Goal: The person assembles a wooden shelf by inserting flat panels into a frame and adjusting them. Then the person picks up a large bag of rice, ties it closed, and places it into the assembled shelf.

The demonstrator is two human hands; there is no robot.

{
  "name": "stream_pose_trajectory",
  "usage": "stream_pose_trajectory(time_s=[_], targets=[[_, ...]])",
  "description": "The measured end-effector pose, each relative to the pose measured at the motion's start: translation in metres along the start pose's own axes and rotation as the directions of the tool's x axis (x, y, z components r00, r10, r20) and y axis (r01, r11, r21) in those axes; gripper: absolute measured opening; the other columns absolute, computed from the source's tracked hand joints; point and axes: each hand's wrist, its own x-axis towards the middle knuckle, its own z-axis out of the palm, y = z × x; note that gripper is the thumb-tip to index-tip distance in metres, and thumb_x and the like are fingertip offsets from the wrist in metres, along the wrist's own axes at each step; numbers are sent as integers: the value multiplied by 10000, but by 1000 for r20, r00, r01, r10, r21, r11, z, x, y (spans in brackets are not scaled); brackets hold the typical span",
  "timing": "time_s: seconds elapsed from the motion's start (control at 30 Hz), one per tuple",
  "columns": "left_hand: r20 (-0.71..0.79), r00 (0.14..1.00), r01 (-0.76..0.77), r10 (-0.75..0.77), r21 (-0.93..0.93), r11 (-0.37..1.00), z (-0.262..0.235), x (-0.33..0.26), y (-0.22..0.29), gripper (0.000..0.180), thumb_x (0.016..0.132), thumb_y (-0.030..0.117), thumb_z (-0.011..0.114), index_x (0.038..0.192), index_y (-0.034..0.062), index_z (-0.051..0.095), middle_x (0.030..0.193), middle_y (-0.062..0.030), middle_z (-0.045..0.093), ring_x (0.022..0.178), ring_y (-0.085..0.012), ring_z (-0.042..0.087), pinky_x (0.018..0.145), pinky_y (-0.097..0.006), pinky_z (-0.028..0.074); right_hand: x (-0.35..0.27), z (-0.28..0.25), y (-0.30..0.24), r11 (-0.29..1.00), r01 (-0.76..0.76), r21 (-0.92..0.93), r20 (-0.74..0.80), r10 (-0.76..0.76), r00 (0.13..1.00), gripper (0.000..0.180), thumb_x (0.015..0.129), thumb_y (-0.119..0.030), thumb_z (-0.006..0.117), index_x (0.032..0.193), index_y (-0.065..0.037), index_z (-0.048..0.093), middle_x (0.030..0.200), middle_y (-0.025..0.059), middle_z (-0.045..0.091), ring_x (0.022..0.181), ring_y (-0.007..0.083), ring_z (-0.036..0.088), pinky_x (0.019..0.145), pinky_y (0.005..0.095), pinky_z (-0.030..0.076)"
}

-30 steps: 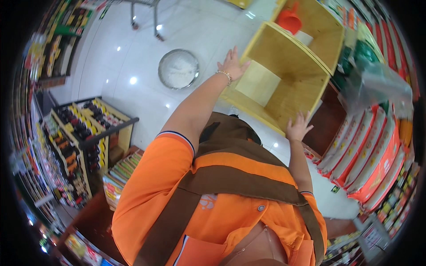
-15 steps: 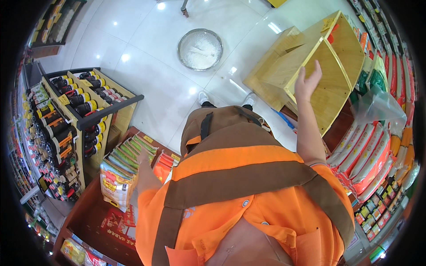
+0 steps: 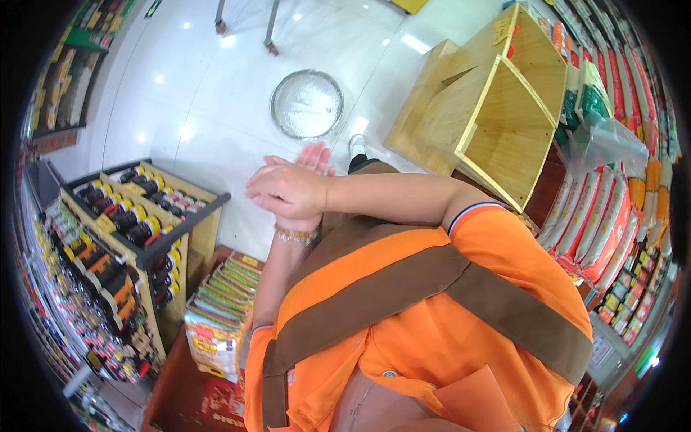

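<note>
My left hand (image 3: 314,155) is raised in front of my apron with the palm up and the fingers stretched out. A beaded bracelet (image 3: 295,235) circles its wrist. My right hand (image 3: 286,190) lies across the left palm and wrist, its fingers extended and partly overlapping the left hand. No object shows in either hand. Beyond them, a round metal tray (image 3: 307,105) rests on the floor, its inside bright and whitish.
A stand of dark bottles (image 3: 135,216) is at left, beside upright bagged goods (image 3: 216,324) in a red-brown bin (image 3: 180,385). At right are an open wooden box shelf (image 3: 497,115) and stacked red-and-white sacks (image 3: 594,223). Wheeled metal legs (image 3: 272,29) stand at the far side.
My right hand has swung left from beside the wooden shelf onto my left hand. The left hand has risen from the bagged goods. The whole view has shifted.
</note>
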Motion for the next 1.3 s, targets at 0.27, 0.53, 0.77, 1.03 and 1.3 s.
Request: stream_pose_trajectory(time_s=[0.27, 0.53, 0.77, 1.03, 1.3], targets=[[30, 980, -168, 195, 646, 745, 177, 97, -12, 618, 1034, 445, 320, 1521, 67, 273, 1582, -103, 276, 1465, -283, 226, 1159, -499, 184, -53, -121, 138, 638, -461, 616, -337, 743, 578, 530, 988, -412, 476, 1319, -2, 528, 1270, 173, 582, 1217, 286, 534, 1105, 518, 292], [815, 504, -827, -287, 359, -433, 122, 266, -112, 768, 940, 513, 492, 1473, -14, 324, 1508, -282, 325, 1391, -456, 317, 1131, -492, 271, -47, -279, 132, 0, 255, 967, -177, 720, 671, 768, 965, -666, 342, 1369, -27, 480, 1314, 137, 563, 1282, 260, 455, 1093, 512, 294], [-792, 492, -218, -360, 288, -932, -73, 280, -3, 574, 902, 487, 584, 1253, 34, 623, 1288, -229, 594, 1214, -364, 554, 1021, -435, 441, -147, -380, 146, 435, 236, 869, -494, 794, 355, 628, 991, -521, 440, 1357, -12, 480, 1344, 160, 556, 1232, 276, 528, 1021, 431, 395], [-814, 578, 780, 59, 531, -330, -203, 131, 110, 501, 911, 406, 615, 1184, -13, 623, 1055, -195, 686, 838, -248, 693, 797, -394, 559, -311, -287, 129, 296, -916, 272, -857, 506, -91, 493, 898, -181, 616, 1313, 42, 470, 1277, 228, 548, 1204, 361, 511, 1050, 440, 379], [-385, 913, 247, -138, 789, -563, -105, 199, 85, 393, 952, 377, 580, 970, 3, 701, 789, -130, 699, 701, -220, 673, 706, -337, 523, -292, -198, 74, 38, -969, 245, -835, 516, -191, 563, 863, -230, 642, 1347, -13, 453, 1323, 226, 489, 1236, 405, 457, 1043, 470, 372]])
